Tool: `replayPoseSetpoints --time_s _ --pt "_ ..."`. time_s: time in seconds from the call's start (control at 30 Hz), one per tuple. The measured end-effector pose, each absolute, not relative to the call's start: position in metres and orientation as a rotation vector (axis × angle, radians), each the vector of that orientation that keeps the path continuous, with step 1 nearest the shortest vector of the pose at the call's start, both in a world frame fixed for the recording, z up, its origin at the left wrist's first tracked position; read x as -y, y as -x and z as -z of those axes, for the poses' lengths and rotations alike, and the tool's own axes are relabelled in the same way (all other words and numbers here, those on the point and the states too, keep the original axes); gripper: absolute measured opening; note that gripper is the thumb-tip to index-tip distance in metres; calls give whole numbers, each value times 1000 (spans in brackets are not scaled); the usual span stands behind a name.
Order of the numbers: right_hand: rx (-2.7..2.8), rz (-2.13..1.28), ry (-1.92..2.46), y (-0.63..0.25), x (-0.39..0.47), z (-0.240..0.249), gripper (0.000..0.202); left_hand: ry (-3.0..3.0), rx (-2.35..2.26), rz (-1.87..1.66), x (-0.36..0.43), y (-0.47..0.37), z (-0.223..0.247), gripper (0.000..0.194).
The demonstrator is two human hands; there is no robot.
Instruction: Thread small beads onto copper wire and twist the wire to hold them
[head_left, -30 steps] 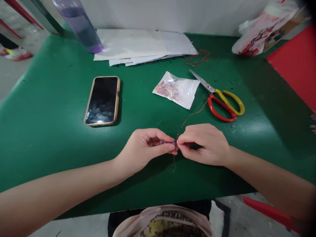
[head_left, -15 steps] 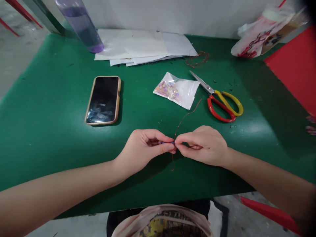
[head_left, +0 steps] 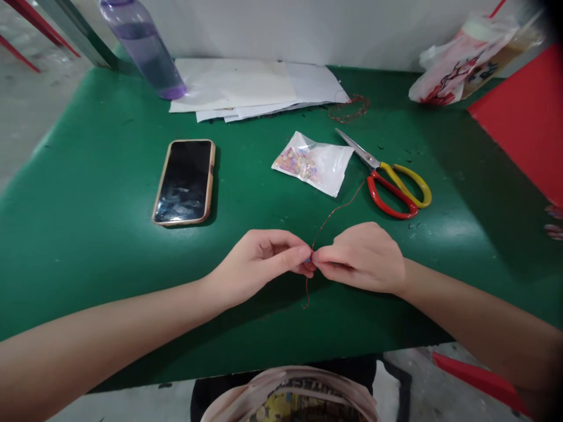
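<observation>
Fingertip to fingertip, my two hands meet above the near part of the green table. My left hand (head_left: 268, 255) is closed in a pinch on small beads, of which only a bluish bit (head_left: 309, 258) shows. Thumb and forefinger of my right hand (head_left: 363, 258) press together right beside it, closed on the thin red cord. One end of the red cord (head_left: 333, 210) curves up toward the scissors; a shorter end hangs below the fingers. Most of the beads and the exact spot of the grip are hidden by my fingers.
On the green table (head_left: 109, 246) lie a phone (head_left: 183, 181), a small bag of colourful beads (head_left: 310, 164) and scissors (head_left: 373, 164) with red and yellow handles. Behind them are papers (head_left: 237, 85), a coil of cord (head_left: 352, 109), a purple bottle (head_left: 147, 55) and a bagged drink (head_left: 461, 64).
My right hand has rolled over slightly, its fingers curling tighter. My left thumb now covers more of the beads. The cord's upper end has swung right toward the scissors; the view shifted a little.
</observation>
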State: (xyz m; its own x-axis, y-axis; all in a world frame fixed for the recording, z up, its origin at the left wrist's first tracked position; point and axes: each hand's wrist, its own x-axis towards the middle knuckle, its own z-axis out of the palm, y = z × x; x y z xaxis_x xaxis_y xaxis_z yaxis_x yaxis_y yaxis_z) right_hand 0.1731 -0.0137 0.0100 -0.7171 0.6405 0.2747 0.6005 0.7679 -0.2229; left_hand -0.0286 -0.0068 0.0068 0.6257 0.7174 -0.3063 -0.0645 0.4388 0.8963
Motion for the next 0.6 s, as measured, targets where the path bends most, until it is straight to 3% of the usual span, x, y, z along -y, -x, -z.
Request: replayPoseSetpoints --time_s 0.27,0.6 --pt "2427 -294 921 -169 13 -2 13 -1040 -801 -510 6 29 -8 5" --pt "2532 -123 876 -175 10 -1 19 -1074 -877 -552 7 29 -5 8"
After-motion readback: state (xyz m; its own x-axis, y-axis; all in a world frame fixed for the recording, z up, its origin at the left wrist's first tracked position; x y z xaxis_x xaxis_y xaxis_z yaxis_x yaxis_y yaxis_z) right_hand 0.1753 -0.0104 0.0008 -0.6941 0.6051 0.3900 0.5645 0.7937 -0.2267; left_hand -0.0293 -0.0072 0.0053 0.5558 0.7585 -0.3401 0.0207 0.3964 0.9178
